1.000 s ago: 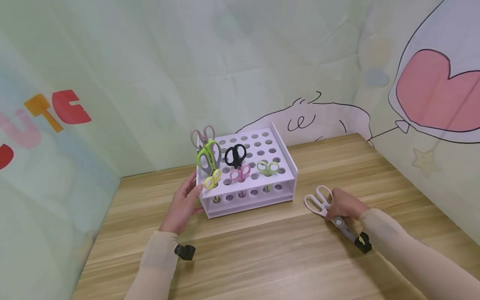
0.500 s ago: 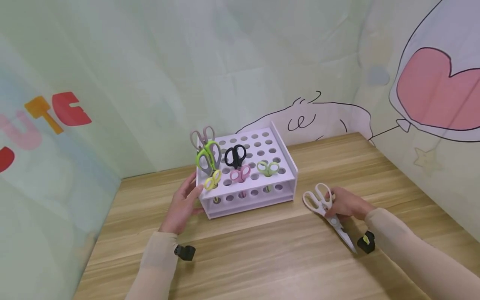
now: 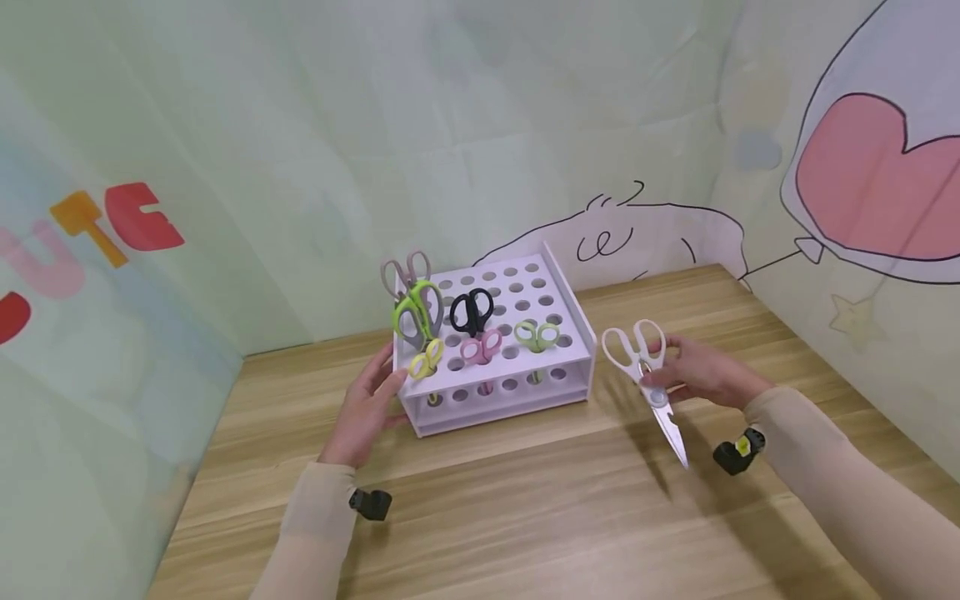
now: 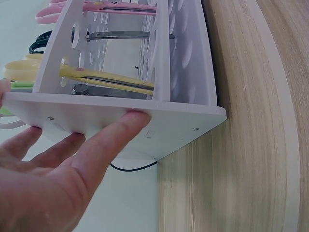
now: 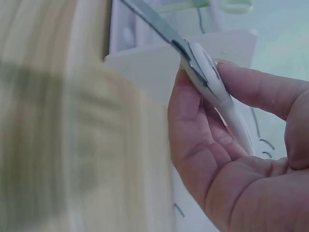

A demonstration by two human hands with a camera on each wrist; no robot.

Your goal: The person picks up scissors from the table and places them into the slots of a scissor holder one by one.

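My right hand (image 3: 701, 371) pinches a pair of white-handled scissors (image 3: 648, 367) near the pivot, thumb on one side and curled fingers on the other. The scissors are off the table, handle loops up and bare metal blades slanting down. In the right wrist view the scissors (image 5: 205, 72) appear edge-on between thumb and fingers. My left hand (image 3: 363, 417) rests against the left side of a white rack (image 3: 491, 408) with round holes. Its fairly straight fingers (image 4: 104, 145) press the outer side panel. Several scissors stand in the rack, including black (image 3: 471, 312), pink (image 3: 481, 347) and yellow (image 3: 426, 359) ones.
The rack stands on a wood-grain table (image 3: 525, 500), near a pale printed backdrop (image 3: 420, 150) behind and at both sides. Green-and-grey scissors (image 3: 418, 312) and mauve scissors (image 3: 406, 273) crowd its left column; light green scissors (image 3: 536, 336) sit at its front right.
My right hand has lifted the white scissors from the table, moving up and slightly left. Their blades have come out of a black piece that covered the tip. My left hand stays put.
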